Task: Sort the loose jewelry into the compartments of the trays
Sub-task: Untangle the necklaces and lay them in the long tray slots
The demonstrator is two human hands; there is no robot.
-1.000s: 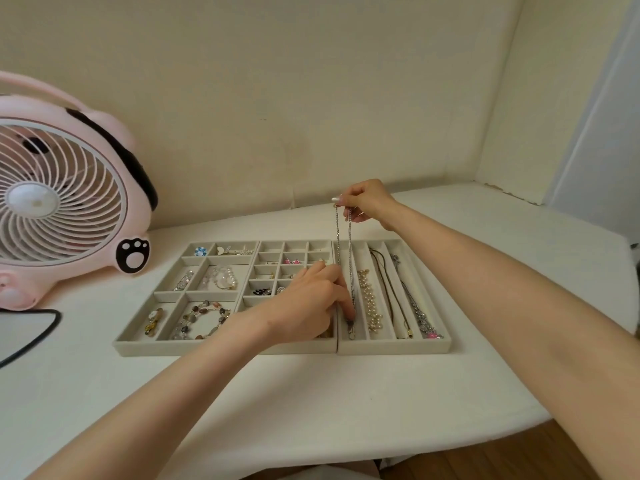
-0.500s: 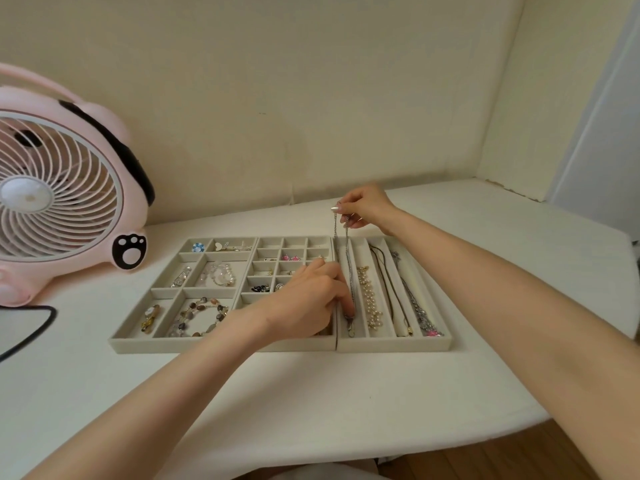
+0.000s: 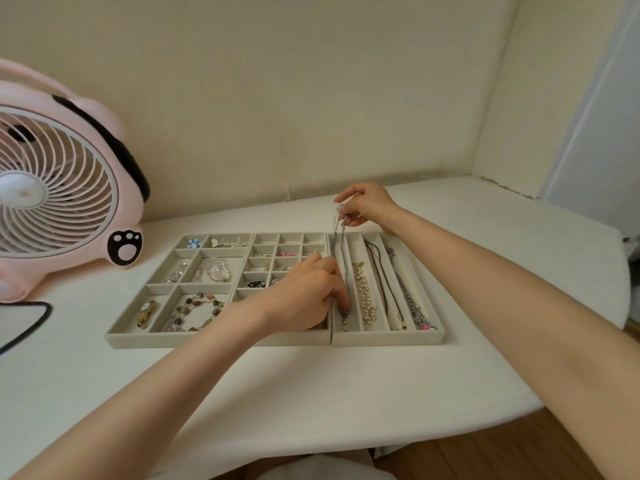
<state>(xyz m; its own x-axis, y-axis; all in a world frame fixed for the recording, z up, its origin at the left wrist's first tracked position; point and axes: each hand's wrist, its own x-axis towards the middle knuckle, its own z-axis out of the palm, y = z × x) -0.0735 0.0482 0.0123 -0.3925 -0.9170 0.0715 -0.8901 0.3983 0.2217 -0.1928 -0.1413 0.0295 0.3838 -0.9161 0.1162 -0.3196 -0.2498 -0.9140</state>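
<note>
Three grey velvet trays sit side by side on the white table: a left tray (image 3: pixel 138 336) with bracelets and brooches, a middle tray (image 3: pixel 256 237) with small earring cells, and a right tray (image 3: pixel 388 337) with long slots. A silver chain necklace (image 3: pixel 343 258) lies along the right tray's leftmost slot. My right hand (image 3: pixel 367 206) pinches the chain's far end just above the tray's back rim. My left hand (image 3: pixel 304 296) pinches the chain's near end down in the same slot. A pearl necklace (image 3: pixel 363 292), a dark cord necklace (image 3: pixel 381 271) and another silver chain (image 3: pixel 408 296) fill the neighbouring slots.
A pink desk fan (image 3: pixel 59 188) stands at the back left, close to the left tray. A black cable (image 3: pixel 31 320) lies at the table's left edge. Walls close the table behind and to the right. The table's front edge (image 3: pixel 415 441) runs below the trays, wooden floor beyond.
My right hand has come down towards the tray's back rim, so the chain that hung steeply now lies nearly flat in the slot. My left hand has stayed at the near end.
</note>
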